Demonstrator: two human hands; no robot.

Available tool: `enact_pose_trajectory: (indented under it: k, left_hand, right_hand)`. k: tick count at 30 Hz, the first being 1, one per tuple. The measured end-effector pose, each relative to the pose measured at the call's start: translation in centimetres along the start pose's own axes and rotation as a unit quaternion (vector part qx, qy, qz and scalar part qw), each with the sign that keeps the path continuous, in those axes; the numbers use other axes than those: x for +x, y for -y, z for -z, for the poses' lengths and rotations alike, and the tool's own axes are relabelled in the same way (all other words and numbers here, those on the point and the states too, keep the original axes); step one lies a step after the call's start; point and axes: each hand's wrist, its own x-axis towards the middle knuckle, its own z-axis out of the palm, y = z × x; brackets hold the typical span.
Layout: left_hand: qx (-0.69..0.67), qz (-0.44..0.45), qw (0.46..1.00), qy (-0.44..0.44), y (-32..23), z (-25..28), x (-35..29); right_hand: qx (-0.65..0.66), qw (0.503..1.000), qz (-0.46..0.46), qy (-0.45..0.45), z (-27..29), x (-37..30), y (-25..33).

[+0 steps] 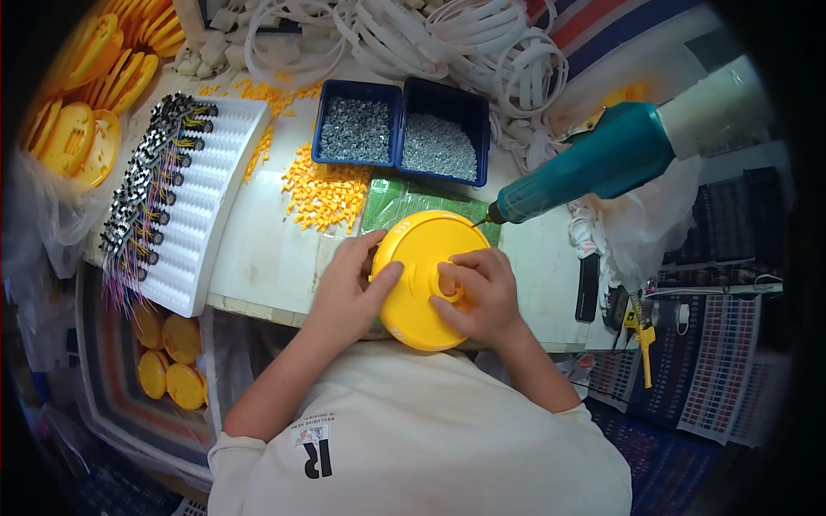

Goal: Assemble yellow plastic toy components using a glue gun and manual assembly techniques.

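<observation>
A round yellow plastic housing (409, 297) is tilted toward me at the table's front edge. My left hand (351, 279) is closed on its left rim, with the thumb on the face and the other fingers partly hidden behind. On the same face, my right hand (483, 297) pinches a small raised yellow knob (440, 284) right of the middle. Whether that knob is a separate piece I cannot tell. The tip of a teal electric screwdriver (585, 163) points down close to the housing's upper right rim, and neither hand touches the tool.
Two blue bins (401, 129) of small metal screws stand behind the green mat (391, 202). Small yellow parts (323, 189) lie loose beside them. A white ribbed tray (202, 206) with wired components sits left. White rings (430, 39) pile up at the back; yellow discs (73, 142) fill the far left.
</observation>
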Motion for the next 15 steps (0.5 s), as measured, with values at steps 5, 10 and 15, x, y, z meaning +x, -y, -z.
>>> enact_pose_trajectory:
  k: [5, 10, 15]
  left_hand:
    - [-0.104, 0.074, 0.991, 0.038, -0.2, -1.8, 0.2]
    - [-0.180, 0.010, 0.984, -0.002, -0.5, -1.7, -0.9]
    - [-0.158, -0.063, 0.985, 0.029, -0.7, -0.7, -2.2]
  right_hand:
    - [-0.022, 0.998, 0.042, -0.043, 0.3, -0.9, 0.3]
    - [0.077, 0.972, -0.152, -0.164, 0.6, -0.3, -0.9]
    - [0.425, 0.853, -0.287, -0.097, 1.2, -0.7, -1.0]
